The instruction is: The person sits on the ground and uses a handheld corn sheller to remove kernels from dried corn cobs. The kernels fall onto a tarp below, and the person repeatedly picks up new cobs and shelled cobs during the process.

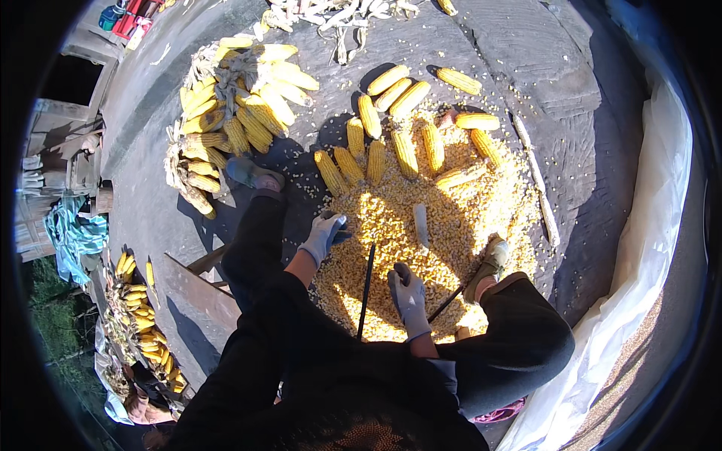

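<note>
My left hand, in a pale glove with dark fingers, is above the left edge of a heap of loose corn kernels. My right hand, gloved alike, has its fingers curled over the lower part of the heap; whether it holds anything is hidden. Between the hands a thin black rod points up the picture, and another dark rod runs beside my right hand to my shoe. A bare corn cob lies on the kernels. Several yellow ears of corn rest along the heap's far side.
Bundled ears of corn lie by my left foot. Dry husks are at the top. A pale stick lies right of the heap, and white plastic sheeting borders the right. A wooden board stands left of my leg.
</note>
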A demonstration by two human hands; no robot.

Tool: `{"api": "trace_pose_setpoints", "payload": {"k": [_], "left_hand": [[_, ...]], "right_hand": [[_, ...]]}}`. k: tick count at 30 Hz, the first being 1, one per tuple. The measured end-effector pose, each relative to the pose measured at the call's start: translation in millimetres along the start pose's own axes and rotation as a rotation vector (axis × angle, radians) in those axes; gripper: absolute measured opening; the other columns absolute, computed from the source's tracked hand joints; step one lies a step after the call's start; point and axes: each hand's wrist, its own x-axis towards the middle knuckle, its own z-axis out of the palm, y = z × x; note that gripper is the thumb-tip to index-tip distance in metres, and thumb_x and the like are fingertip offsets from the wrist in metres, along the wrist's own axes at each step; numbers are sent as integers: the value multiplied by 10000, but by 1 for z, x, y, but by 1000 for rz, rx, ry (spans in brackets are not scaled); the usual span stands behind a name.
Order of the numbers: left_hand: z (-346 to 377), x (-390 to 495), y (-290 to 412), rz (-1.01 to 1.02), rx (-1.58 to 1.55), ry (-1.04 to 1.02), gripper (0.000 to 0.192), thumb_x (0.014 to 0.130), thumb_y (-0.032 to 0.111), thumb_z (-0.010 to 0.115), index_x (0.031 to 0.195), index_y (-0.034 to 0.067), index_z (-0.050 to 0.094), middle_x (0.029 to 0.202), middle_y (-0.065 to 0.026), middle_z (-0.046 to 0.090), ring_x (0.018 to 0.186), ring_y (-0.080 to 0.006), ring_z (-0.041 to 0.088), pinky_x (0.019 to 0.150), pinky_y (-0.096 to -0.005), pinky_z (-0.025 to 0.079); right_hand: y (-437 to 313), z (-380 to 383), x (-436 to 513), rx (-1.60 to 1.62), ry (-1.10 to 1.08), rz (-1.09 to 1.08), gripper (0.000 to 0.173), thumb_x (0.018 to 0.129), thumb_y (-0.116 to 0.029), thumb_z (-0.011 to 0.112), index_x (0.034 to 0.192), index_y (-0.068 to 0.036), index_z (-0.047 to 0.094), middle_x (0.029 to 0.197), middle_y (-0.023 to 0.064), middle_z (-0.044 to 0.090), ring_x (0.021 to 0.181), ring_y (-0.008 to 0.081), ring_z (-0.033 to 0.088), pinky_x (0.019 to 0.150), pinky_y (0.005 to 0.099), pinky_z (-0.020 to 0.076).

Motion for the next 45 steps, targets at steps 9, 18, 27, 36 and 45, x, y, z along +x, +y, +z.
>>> {"api": "trace_pose_setpoints", "payload": {"k": [9,18,27,36,45], "left_hand": [[-15,76,-44,155,577,122,188,848,141,597,992,27,555,813,-56,561,723,-162,573,615,-317,554],[19,85,-30,405,911,27,328,797,238,639,1030,15,579,834,-106,638,731,-183,624,629,-333,511],[41,94,-3,-21,735,71,454,804,273,607,1192,74,481,916,-133,631,828,-263,607,724,-360,472],[0,164,3,950,1370,372,491,807,208,639,1238,50,468,1059,-174,610,956,-298,596,793,-367,470],[85,205,128,698,1164,565,765,767,354,673,1335,-10,312,1206,-247,505,1103,-343,522,906,-395,448]], "right_hand": [[-1,-1,0,99,-71,85,300,891,-167,559,1096,52,565,943,129,635,839,186,603,760,291,486],[-21,-4,1,230,-134,254,315,889,-159,568,1116,57,548,973,161,639,895,211,621,796,301,474],[-19,-4,9,335,-192,320,305,929,-115,506,1170,72,510,1062,129,596,915,157,595,834,277,500],[-10,-3,6,374,-192,365,300,932,-87,486,1184,75,503,1075,137,595,944,161,586,842,293,503],[3,-2,7,376,-184,461,305,912,-63,479,1195,46,512,1082,133,600,986,173,575,881,290,454]]}}
